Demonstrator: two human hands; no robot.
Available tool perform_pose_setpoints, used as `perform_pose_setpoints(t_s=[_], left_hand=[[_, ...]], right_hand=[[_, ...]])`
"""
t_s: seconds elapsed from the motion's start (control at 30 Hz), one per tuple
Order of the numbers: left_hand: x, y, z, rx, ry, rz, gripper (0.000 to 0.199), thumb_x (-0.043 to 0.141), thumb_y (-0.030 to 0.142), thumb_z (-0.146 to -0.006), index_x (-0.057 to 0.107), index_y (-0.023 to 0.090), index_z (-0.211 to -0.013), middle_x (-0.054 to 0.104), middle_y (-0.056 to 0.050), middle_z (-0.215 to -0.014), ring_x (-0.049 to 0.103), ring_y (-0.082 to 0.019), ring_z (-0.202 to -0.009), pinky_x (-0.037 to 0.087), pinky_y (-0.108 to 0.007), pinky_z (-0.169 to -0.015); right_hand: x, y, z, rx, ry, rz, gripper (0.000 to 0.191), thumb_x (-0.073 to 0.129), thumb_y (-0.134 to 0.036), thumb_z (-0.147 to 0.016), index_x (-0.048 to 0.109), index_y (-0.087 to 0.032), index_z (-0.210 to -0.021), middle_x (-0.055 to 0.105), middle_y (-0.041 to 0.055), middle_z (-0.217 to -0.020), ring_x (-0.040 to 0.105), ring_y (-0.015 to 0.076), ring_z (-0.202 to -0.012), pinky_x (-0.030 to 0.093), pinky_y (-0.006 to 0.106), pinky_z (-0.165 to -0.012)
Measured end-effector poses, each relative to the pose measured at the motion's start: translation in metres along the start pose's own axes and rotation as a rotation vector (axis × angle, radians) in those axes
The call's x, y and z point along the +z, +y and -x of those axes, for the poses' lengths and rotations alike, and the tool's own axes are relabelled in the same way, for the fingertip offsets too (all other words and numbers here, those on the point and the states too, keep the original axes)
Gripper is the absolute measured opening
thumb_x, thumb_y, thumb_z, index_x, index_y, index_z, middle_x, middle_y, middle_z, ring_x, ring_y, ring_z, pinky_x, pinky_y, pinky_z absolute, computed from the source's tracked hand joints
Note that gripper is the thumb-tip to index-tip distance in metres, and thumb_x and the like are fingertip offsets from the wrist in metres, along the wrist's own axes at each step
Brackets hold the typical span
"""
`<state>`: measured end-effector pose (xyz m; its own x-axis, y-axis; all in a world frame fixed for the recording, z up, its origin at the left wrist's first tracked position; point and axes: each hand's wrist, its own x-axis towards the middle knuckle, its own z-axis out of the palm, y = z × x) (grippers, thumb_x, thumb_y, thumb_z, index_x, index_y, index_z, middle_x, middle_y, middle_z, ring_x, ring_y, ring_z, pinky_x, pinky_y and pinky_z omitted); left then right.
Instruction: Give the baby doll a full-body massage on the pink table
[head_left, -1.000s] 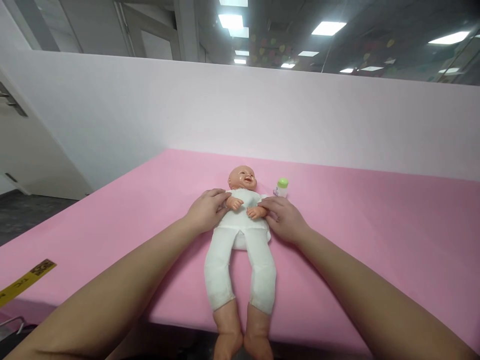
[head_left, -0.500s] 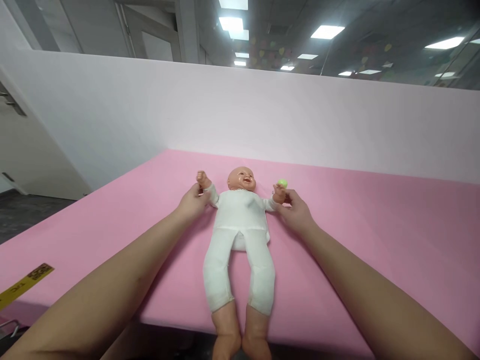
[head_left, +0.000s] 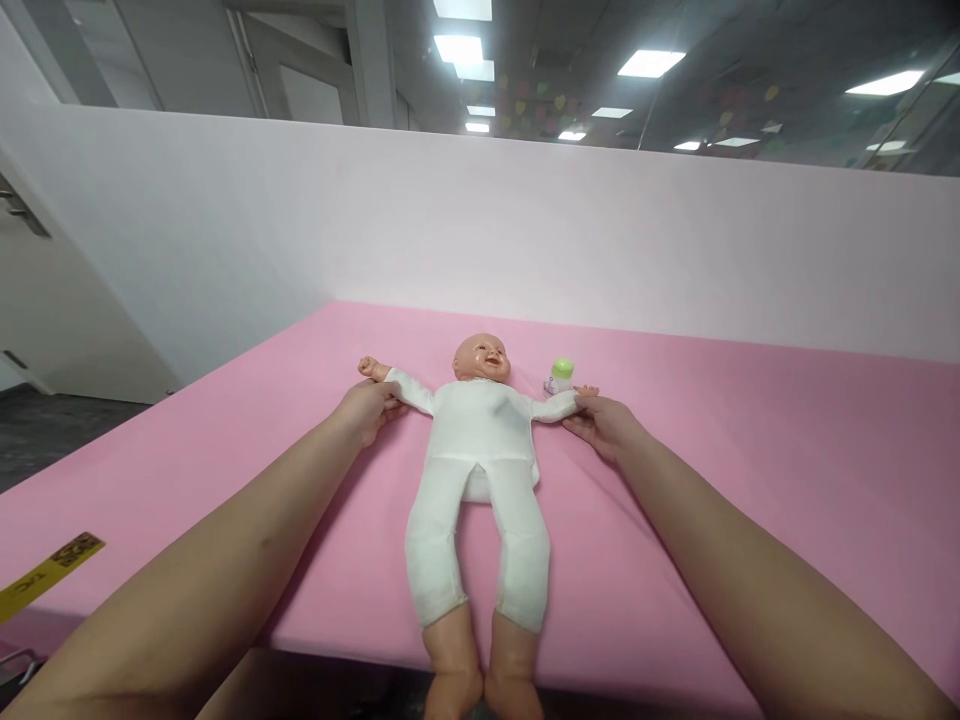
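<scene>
A baby doll (head_left: 480, 425) with a white cloth body lies on its back on the pink table (head_left: 675, 500), its head away from me and its feet over the front edge. Both of its arms are spread out sideways. My left hand (head_left: 367, 408) is closed around the doll's arm on the left, just below its small fist. On the other side my right hand (head_left: 604, 422) grips the opposite forearm near the wrist, fingers partly under the sleeve. Close behind that arm stands a small bottle with a green cap (head_left: 562, 373).
A white wall or partition (head_left: 525, 220) rises along the back of the table, with dark glass above it. A yellow tape label (head_left: 49, 578) sticks at the front left edge. A door (head_left: 52, 300) is at the far left.
Both hands have moved outward, drawing the doll's arms from bent to stretched out sideways. The green-capped bottle, mostly hidden before, now shows behind the right-hand arm.
</scene>
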<state>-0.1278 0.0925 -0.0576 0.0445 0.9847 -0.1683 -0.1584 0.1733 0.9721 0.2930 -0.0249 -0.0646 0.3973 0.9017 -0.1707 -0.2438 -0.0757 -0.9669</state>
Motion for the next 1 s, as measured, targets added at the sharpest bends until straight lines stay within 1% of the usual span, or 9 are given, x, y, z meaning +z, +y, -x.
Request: perform_pose_setpoints(t_s=[0.1, 0.17, 0.23, 0.3, 0.4, 0.53, 0.63, 0.87, 1.0], left_hand=[[0.001, 0.0, 0.001, 0.026, 0.004, -0.025, 0.034, 0.077, 0.02, -0.078, 0.064, 0.016, -0.11, 0.075, -0.014, -0.108, 0.076, -0.028, -0.1, 0.065, -0.042, -0.09], [0.002, 0.0, 0.004, 0.065, 0.024, -0.042, 0.036, 0.078, 0.026, -0.08, 0.064, 0.017, -0.112, 0.074, -0.015, -0.111, 0.075, -0.029, -0.102, 0.063, -0.042, -0.089], [0.005, 0.001, 0.011, 0.18, 0.04, -0.112, 0.037, 0.078, 0.034, -0.084, 0.065, 0.018, -0.114, 0.073, -0.014, -0.117, 0.074, -0.029, -0.105, 0.062, -0.041, -0.089], [0.011, 0.003, 0.024, 0.362, 0.028, -0.265, 0.036, 0.075, 0.039, -0.087, 0.066, 0.019, -0.116, 0.073, -0.012, -0.118, 0.072, -0.029, -0.109, 0.06, -0.04, -0.091], [0.023, 0.009, 0.047, 0.598, -0.047, -0.548, 0.033, 0.069, 0.04, -0.093, 0.069, 0.023, -0.121, 0.074, -0.01, -0.12, 0.07, -0.028, -0.111, 0.056, -0.039, -0.094], [0.038, 0.016, 0.071, 0.826, -0.2, -0.922, 0.034, 0.069, 0.04, -0.093, 0.071, 0.028, -0.125, 0.072, -0.007, -0.127, 0.067, -0.03, -0.114, 0.053, -0.043, -0.099], [0.044, 0.018, 0.077, 0.936, -0.274, -1.118, 0.034, 0.065, 0.031, -0.092, 0.072, 0.027, -0.125, 0.071, -0.007, -0.129, 0.064, -0.032, -0.12, 0.05, -0.046, -0.103], [0.043, 0.02, 0.078, 0.933, -0.27, -1.181, 0.038, 0.065, 0.032, -0.091, 0.072, 0.028, -0.128, 0.071, -0.007, -0.131, 0.064, -0.033, -0.121, 0.049, -0.047, -0.105], [0.041, 0.018, 0.077, 0.863, -0.232, -1.05, 0.038, 0.068, 0.044, -0.093, 0.072, 0.028, -0.128, 0.073, -0.007, -0.126, 0.067, -0.032, -0.115, 0.052, -0.044, -0.1]], right_hand=[[0.008, -0.005, 0.009, -0.087, 0.007, -0.045, 0.033, 0.073, -0.024, -0.089, 0.064, -0.019, -0.12, 0.072, 0.0144, -0.13, 0.073, 0.0281, -0.119, 0.065, 0.048, -0.101], [0.015, -0.009, 0.019, -0.198, -0.004, -0.025, 0.041, 0.074, -0.029, -0.089, 0.061, -0.022, -0.127, 0.07, 0.0129, -0.134, 0.072, 0.0287, -0.12, 0.064, 0.049, -0.101], [0.024, -0.013, 0.031, -0.322, -0.019, 0.058, 0.053, 0.078, -0.034, -0.087, 0.057, -0.026, -0.135, 0.07, 0.0104, -0.135, 0.072, 0.0283, -0.119, 0.064, 0.05, -0.1], [0.035, -0.015, 0.045, -0.449, -0.014, 0.204, 0.059, 0.081, -0.037, -0.084, 0.056, -0.027, -0.137, 0.07, 0.0094, -0.134, 0.072, 0.0279, -0.116, 0.064, 0.048, -0.098], [0.049, -0.014, 0.066, -0.624, -0.034, 0.491, 0.052, 0.077, -0.037, -0.086, 0.06, -0.027, -0.134, 0.071, 0.0083, -0.133, 0.07, 0.0276, -0.112, 0.062, 0.046, -0.093], [0.061, -0.011, 0.083, -0.853, -0.199, 0.889, 0.033, 0.067, -0.024, -0.089, 0.068, -0.029, -0.122, 0.073, 0.0054, -0.117, 0.068, 0.027, -0.105, 0.059, 0.045, -0.092], [0.063, -0.011, 0.087, -1.017, -0.304, 1.08, 0.037, 0.061, -0.011, -0.086, 0.071, -0.028, -0.117, 0.071, 0.0063, -0.114, 0.065, 0.0278, -0.108, 0.055, 0.046, -0.096], [0.063, -0.012, 0.088, -1.049, -0.334, 1.11, 0.04, 0.06, -0.008, -0.086, 0.071, -0.029, -0.118, 0.07, 0.0062, -0.115, 0.064, 0.0276, -0.108, 0.054, 0.047, -0.098], [0.063, -0.01, 0.083, -0.903, -0.271, 0.907, 0.03, 0.066, -0.02, -0.09, 0.071, -0.029, -0.118, 0.071, 0.0054, -0.12, 0.066, 0.0275, -0.111, 0.055, 0.047, -0.098]])
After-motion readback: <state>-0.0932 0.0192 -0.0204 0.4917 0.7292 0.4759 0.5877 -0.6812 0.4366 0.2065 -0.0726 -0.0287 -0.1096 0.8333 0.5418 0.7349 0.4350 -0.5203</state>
